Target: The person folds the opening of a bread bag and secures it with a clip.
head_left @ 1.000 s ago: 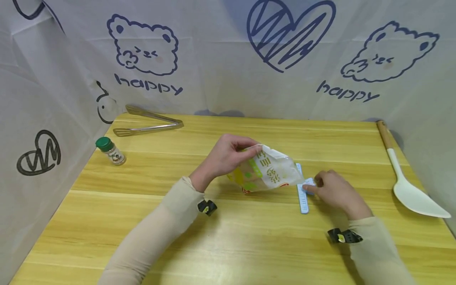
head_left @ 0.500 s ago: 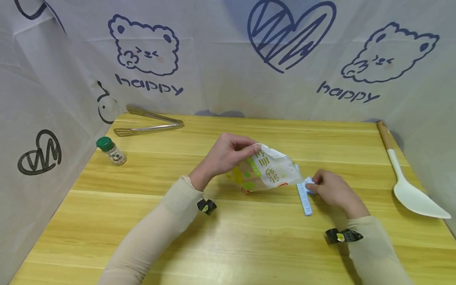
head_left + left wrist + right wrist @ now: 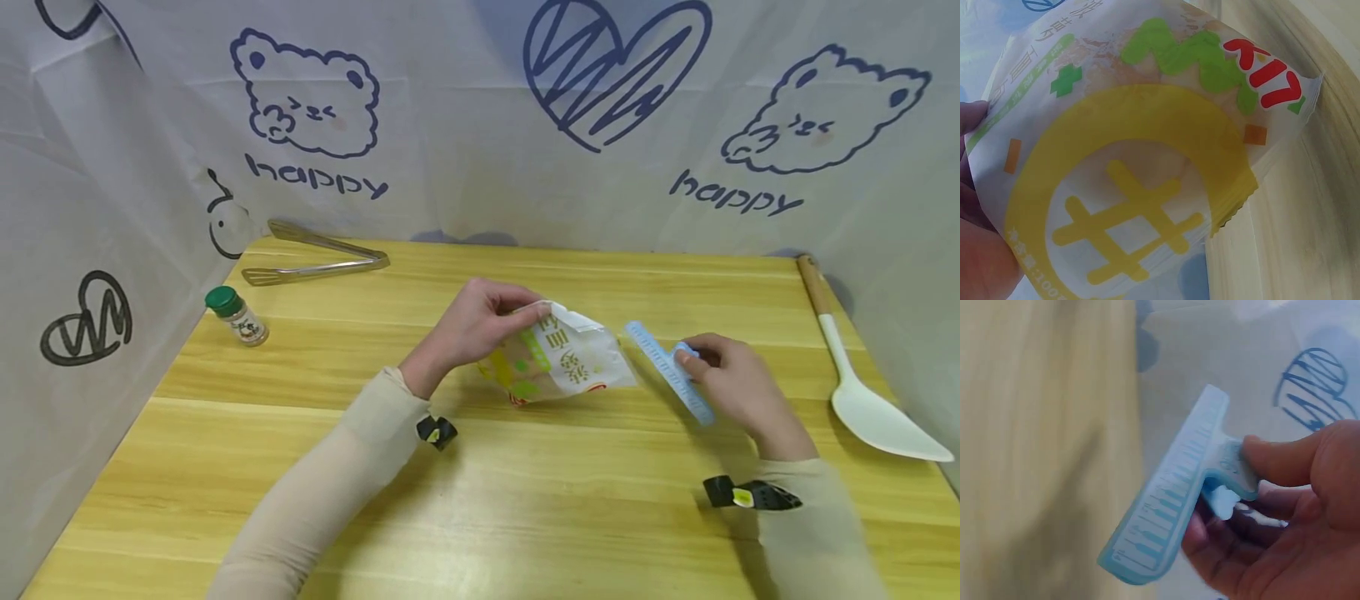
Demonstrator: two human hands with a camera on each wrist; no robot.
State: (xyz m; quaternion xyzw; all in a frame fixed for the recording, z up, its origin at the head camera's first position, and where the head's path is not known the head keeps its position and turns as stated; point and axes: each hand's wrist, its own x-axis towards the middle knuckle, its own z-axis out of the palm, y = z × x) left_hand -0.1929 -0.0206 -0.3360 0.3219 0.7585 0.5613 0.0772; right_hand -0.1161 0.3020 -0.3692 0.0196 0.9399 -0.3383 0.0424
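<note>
My left hand [image 3: 487,321] pinches the top edge of a bread bag [image 3: 573,362], a white plastic packet with yellow and green print. In the left wrist view the bag [image 3: 1147,156] fills most of the picture, with fingers at its left edge. To its right, my right hand [image 3: 738,387] grips a light blue bag clip [image 3: 667,371] by its handles, apart from the bag and tilted. Ruler-like marks run along the clip's long bar [image 3: 1163,500] in the right wrist view, and the thumb presses on one handle.
Metal tongs [image 3: 318,254] lie at the back left of the wooden table [image 3: 517,508]. In front of them stands a green-capped seasoning jar [image 3: 238,317]. A white spatula [image 3: 873,408] with a wooden handle lies along the right edge. Cloth walls [image 3: 465,125] enclose the back and sides.
The right hand has drawn the bag clip from beside the bag's end to the right, and the clip has turned aslant. The left hand and bag have hardly moved.
</note>
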